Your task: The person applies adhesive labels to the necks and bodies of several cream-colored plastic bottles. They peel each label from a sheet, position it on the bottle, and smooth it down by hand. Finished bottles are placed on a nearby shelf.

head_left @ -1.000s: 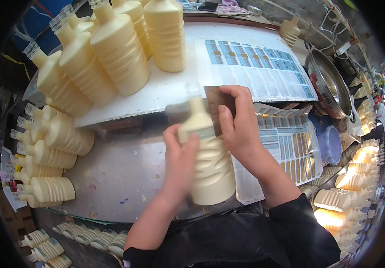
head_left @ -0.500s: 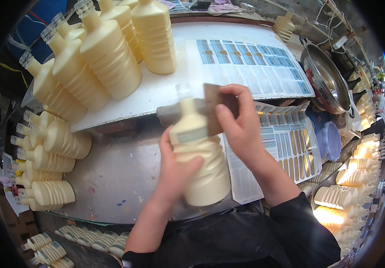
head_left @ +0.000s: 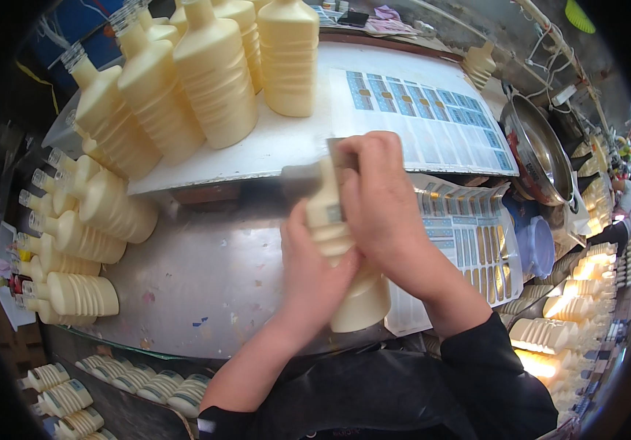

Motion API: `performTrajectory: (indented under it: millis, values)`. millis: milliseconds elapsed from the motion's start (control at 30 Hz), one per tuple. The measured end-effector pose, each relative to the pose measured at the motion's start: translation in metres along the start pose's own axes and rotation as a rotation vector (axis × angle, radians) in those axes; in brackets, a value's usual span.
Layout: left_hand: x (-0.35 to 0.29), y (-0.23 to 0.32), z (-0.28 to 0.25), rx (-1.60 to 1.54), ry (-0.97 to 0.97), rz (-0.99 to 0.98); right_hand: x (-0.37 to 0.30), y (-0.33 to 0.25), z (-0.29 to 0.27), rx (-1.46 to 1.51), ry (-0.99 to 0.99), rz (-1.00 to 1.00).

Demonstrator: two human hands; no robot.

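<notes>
A cream plastic bottle (head_left: 360, 306) with a ribbed body leans in front of me over the grey worktop. My left hand (head_left: 314, 275) is closed around its side, thumb across the front. In my right hand (head_left: 385, 202) is a thin, flat brown piece like a scraper (head_left: 336, 149), pinched between fingers and thumb and held against the bottle's shoulder. Part of a blue-grey label (head_left: 334, 213) shows on the bottle; my right hand covers the rest. Behind the bottle's neck lies a blurred grey block (head_left: 302, 180).
Several cream bottles stand on the white board (head_left: 308, 136) at far left; more lie stacked at the worktop's left edge (head_left: 85, 293). Sticker sheets (head_left: 422, 110) lie on the board, another (head_left: 477, 242) below it. A metal pan (head_left: 539, 147) and purple tub (head_left: 535, 246) are at right.
My right hand has moved across the bottle's front with the brown piece and now covers most of the label. The bottle has shifted slightly right in the view.
</notes>
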State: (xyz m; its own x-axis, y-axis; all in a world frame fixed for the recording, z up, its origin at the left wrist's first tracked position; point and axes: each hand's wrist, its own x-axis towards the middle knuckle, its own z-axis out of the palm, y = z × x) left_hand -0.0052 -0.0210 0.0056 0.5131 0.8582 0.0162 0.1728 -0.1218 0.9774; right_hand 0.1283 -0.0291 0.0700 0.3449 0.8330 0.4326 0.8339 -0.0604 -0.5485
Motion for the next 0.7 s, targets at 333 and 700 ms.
performTrajectory:
  millis: [333, 700]
  values:
    - [0.004, -0.001, -0.002, -0.043, 0.024, 0.006, -0.001, -0.004, 0.007, 0.036, -0.028, -0.021]
    - [0.028, -0.009, -0.008, -0.376, -0.024, -0.233, -0.016, 0.076, 0.004, 0.224, 0.09, -0.075]
